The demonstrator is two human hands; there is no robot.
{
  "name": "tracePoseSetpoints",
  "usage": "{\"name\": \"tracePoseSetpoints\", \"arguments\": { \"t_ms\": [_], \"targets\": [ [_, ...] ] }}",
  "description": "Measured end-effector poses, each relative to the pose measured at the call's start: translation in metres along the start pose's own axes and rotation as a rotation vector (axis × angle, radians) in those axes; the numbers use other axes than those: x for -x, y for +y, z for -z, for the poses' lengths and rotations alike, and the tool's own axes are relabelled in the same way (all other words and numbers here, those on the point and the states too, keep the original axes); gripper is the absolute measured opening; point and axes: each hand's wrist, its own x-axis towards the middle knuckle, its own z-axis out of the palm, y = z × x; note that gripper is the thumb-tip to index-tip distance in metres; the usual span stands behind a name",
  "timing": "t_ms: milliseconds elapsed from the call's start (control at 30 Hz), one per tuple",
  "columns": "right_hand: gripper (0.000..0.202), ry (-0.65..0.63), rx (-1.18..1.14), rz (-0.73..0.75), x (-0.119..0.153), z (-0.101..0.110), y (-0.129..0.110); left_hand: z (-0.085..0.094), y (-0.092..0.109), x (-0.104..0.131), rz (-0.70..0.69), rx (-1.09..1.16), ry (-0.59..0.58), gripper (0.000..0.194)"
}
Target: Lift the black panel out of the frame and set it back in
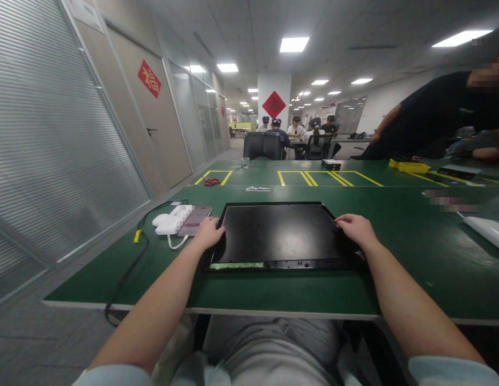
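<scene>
A: Where's the panel?
B: The black panel (276, 233) lies flat on the green worktop (281, 292), between both hands, a green strip (235, 266) showing along its near edge.
A: And the fingers?
B: The right hand (357, 229) has thumb and forefinger pinched on the panel's right edge. The left hand (209, 233) lays its thumb over the left edge; its other fingers are hidden, so I can't tell whether they're clamped.
A: Anything in the way?
B: A phone (199, 217) sits just beside the left hand, next to a white device (164, 224). A black cable (131, 273) droops over the worktop's edge. Red scissors (212, 182) lie beyond.
A: Hard to make out?
B: Blurred squares cover part of the phone and white device. At right, a person in dark clothing (430, 112) is cut off by the frame.
A: Any writing?
B: The red door sign (149, 79) reads 福; the pillar sign (274, 104) is illegible.
</scene>
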Motion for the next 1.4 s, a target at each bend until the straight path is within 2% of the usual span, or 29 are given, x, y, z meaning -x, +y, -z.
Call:
{"name": "tracePoseSetpoints", "arguments": {
  "t_ms": [100,200,300,400,500,633,833,1133,1400],
  "targets": [
    [0.022,-0.002,-0.012,0.001,-0.001,0.000,0.001,0.001,0.002,0.006,-0.087,0.009,0.040,0.063],
    [0.021,0.011,-0.020,0.009,-0.001,-0.001,0.002,0.005,0.008,0.013,-0.309,0.077,0.014,0.071],
    [0.021,0.015,-0.019,0.011,-0.001,-0.002,0.003,0.010,0.018,0.020,-0.539,0.166,-0.162,0.061],
    [0.020,0.031,-0.025,0.011,-0.001,-0.002,0.003,0.015,0.029,0.025,-0.644,0.197,-0.319,0.048],
    [0.019,0.040,-0.034,0.009,0.000,-0.002,0.002,0.019,0.039,0.030,-0.690,0.227,-0.395,0.038],
    [0.019,0.027,-0.035,-0.014,0.002,0.000,0.000,0.021,0.046,0.032,-0.739,0.222,-0.428,0.030],
    [0.021,0.034,-0.025,-0.008,0.002,-0.001,-0.001,0.022,0.050,0.033,-0.760,0.192,-0.461,0.039],
    [0.020,0.056,-0.027,0.004,0.001,-0.004,0.001,0.027,0.058,0.039,-0.800,0.153,-0.482,0.032],
    [0.022,0.021,-0.013,-0.019,0.002,-0.002,0.000,0.028,0.063,0.041,-0.812,0.121,-0.496,0.029]
  ]
}}
